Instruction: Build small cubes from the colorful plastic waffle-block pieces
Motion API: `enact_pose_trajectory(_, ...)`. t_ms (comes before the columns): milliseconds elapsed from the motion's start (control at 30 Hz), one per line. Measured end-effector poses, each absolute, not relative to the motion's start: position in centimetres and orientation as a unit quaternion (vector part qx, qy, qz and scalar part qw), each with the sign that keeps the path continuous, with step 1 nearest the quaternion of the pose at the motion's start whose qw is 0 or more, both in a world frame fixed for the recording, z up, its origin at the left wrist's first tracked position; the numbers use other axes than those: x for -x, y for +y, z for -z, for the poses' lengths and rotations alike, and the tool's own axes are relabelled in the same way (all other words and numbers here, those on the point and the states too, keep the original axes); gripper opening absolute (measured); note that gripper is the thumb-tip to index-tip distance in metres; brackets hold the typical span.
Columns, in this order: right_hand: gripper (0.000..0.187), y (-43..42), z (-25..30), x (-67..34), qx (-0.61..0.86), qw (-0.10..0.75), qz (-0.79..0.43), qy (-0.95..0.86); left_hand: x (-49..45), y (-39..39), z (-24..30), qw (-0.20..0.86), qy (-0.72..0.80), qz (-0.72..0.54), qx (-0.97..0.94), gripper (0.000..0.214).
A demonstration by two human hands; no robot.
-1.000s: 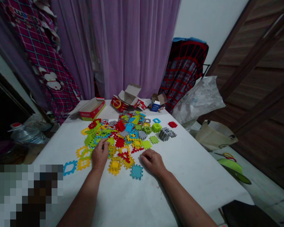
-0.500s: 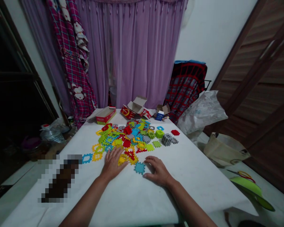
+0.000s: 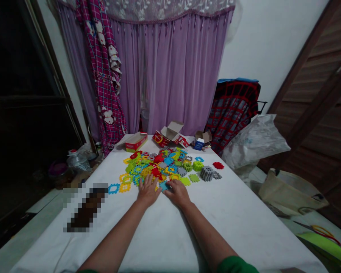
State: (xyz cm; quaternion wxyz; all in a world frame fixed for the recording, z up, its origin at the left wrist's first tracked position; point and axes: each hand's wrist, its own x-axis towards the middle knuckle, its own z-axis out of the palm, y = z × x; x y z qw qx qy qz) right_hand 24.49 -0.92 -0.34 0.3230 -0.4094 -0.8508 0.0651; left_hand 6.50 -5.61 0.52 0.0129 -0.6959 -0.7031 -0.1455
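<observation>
A heap of flat, notched plastic tiles (image 3: pixel 159 161) in several colours lies spread over the middle of the table. My left hand (image 3: pixel 148 192) rests palm down at the heap's near edge, its fingers spread over yellow tiles. Just right of it, my right hand (image 3: pixel 178 194) has its thumb and bent fingers closed around the right side of a blue tile (image 3: pixel 163 185). That tile lies flat against the near edge of the heap, partly covered by the fingers. To the right stand a stack of grey tiles (image 3: pixel 207 173) and small green stacks (image 3: pixel 198 165).
Opened boxes, red (image 3: pixel 136 141) and blue (image 3: pixel 199 144), stand along the table's far edge. A single red tile (image 3: pixel 218 165) lies at the right. A pixelated dark object (image 3: pixel 88 208) is on the left. A cloth bag (image 3: pixel 292 193) stands beyond the right edge.
My right hand has moved forward and left, and the blue tile has slid with it up to the heap. My left hand has edged forward. The camera view has tilted up slightly.
</observation>
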Motion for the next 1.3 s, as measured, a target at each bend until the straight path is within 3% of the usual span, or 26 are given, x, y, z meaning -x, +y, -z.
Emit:
enact_pose_trajectory(367,0.015,-2.3,0.9,-28.3,0.476,0.397,-0.055,-0.782,-5.9,-5.4,-0.3,0.060,-0.690,0.190,0.695,0.048)
enact_pose_trajectory(500,0.017,-1.8,0.5,-30.3,0.531,0.365,-0.019,-0.764,-5.6,-5.1,0.5,0.056,-0.607,0.175,0.773,0.060)
enact_pose_trajectory(733,0.023,-0.5,-0.9,-28.3,0.485,0.283,0.034,-0.827,-6.9,-3.7,-0.7,0.066,-0.662,0.202,0.719,0.036)
enact_pose_trajectory(967,0.025,1.0,-0.5,-26.6,0.384,0.340,-0.002,-0.858,-6.7,-3.6,-0.3,0.106,-0.680,0.234,0.687,0.038)
enact_pose_trajectory(1167,0.020,1.1,-0.2,-26.7,0.425,0.406,-0.034,-0.809,-5.8,-3.7,0.8,0.103,-0.643,0.251,0.716,0.035)
enact_pose_trajectory(1300,0.016,1.2,-0.9,-25.7,0.452,0.388,-0.015,-0.803,-5.1,-3.5,1.5,0.110,-0.635,0.275,0.714,0.034)
